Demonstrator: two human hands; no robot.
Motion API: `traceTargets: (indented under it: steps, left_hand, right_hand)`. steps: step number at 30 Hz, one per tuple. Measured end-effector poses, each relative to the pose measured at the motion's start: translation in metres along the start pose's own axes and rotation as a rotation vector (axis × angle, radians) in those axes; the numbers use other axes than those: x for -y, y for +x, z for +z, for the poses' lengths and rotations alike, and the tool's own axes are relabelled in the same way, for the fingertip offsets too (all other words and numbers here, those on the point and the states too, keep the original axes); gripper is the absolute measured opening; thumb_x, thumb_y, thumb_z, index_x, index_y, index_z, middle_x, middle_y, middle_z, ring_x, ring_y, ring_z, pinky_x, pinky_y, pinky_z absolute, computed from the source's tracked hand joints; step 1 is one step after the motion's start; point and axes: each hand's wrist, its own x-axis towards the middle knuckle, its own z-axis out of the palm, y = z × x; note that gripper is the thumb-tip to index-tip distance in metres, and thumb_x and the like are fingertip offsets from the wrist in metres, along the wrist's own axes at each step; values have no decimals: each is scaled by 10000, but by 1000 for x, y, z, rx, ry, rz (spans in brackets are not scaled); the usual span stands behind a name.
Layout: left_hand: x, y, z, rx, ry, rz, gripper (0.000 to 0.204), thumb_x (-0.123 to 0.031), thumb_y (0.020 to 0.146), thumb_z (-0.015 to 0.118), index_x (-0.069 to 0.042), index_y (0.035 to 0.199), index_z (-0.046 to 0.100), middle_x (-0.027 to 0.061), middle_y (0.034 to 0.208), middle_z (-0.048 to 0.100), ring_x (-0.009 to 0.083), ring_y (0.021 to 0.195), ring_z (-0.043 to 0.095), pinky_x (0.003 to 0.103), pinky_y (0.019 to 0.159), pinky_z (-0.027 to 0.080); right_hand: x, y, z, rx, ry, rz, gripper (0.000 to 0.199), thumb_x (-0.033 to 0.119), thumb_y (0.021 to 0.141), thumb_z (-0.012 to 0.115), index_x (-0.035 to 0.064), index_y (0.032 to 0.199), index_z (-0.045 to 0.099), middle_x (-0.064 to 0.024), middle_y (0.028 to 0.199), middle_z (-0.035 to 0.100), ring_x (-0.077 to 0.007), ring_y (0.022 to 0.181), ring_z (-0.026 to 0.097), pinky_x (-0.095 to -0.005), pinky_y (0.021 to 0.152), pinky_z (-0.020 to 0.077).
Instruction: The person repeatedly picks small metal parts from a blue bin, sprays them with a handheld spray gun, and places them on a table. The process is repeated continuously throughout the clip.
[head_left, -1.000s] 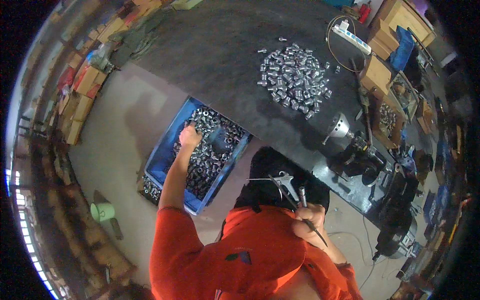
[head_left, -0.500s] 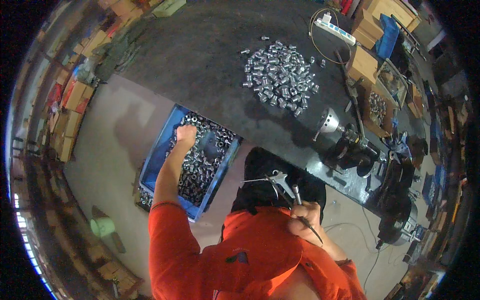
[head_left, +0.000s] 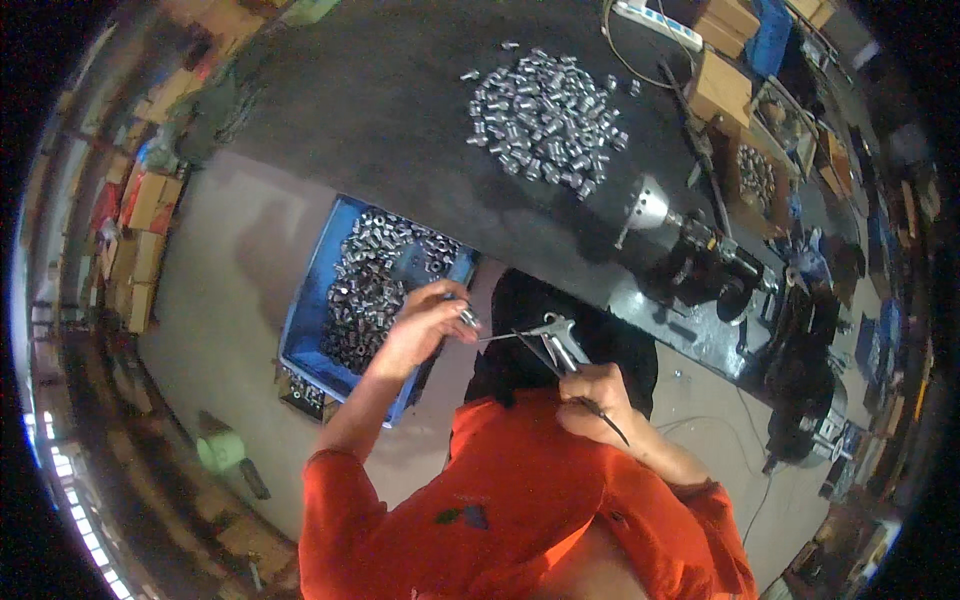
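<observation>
We hold one small metal sleeve (head_left: 468,318) in the left hand (head_left: 425,325), fingers pinched together on it, above the near right corner of the blue bin (head_left: 312,290). The right hand (head_left: 590,395) has its fingers clamped round the grip of an air blow gun (head_left: 555,338), and the gun's thin nozzle points left toward the sleeve; we cannot tell whether the tip touches it or whether the trigger is pressed

Judged from the layout, the work is partly done. A pile of metal sleeves (head_left: 545,120) lies spread toward the far side of the dark tabletop (head_left: 380,110), well apart from the hands. The blue bin, on the floor (head_left: 220,330) beside the tabletop's near left edge, holds a large heap of like parts, filling most of it. We judge that the bin is the supply and the pile the finished lot, so that much stock remains, though the pictures do not confirm which heap is which

The held sleeve looks like a short, bright, silver cylinder, small enough to sit between thumb and fingertips; its bore and surface detail are too small to tell. A metal fixture with a cone-shaped head (head_left: 650,205) stands near the tabletop's right edge, apart from both hands
</observation>
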Motion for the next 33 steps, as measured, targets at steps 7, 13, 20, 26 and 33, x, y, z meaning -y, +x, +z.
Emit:
traceTargets:
  steps: [7,13,20,26,33]
  left_hand:
    - [31,2,51,151,-208,-184,306,-248,912,478,32,895,601,118,616,605,196,469,579,274,418,454]
    - [34,4,50,79,-82,-176,350,-309,928,439,-6,850,594,49,496,509,138,366,432,253,368,332]
    - [32,1,52,38,64,-88,378,-329,922,468,-12,769,605,31,483,504,107,346,409,224,349,305]
    - [19,-1,66,-14,293,-87,414,-351,927,459,-3,754,602,39,466,499,117,331,425,235,327,319]
    - [21,-1,66,63,-102,-224,482,-402,921,452,35,759,577,101,450,500,181,332,470,259,313,353]
  right_hand:
    - [-4,2,-5,126,95,45,179,105,638,586,41,577,431,-139,544,432,-339,530,489,-421,470,353]
    - [-1,1,-6,99,106,42,162,113,640,578,39,584,446,-141,544,440,-346,522,486,-426,472,361]
    - [4,6,-8,144,48,32,184,136,632,562,40,569,419,-144,530,432,-347,526,498,-431,469,367]
    - [3,4,-7,150,55,31,199,145,638,561,36,568,410,-143,529,430,-344,528,496,-431,472,367]
    - [0,0,-2,108,84,-1,196,140,648,559,37,569,412,-140,536,421,-339,522,487,-421,470,361]
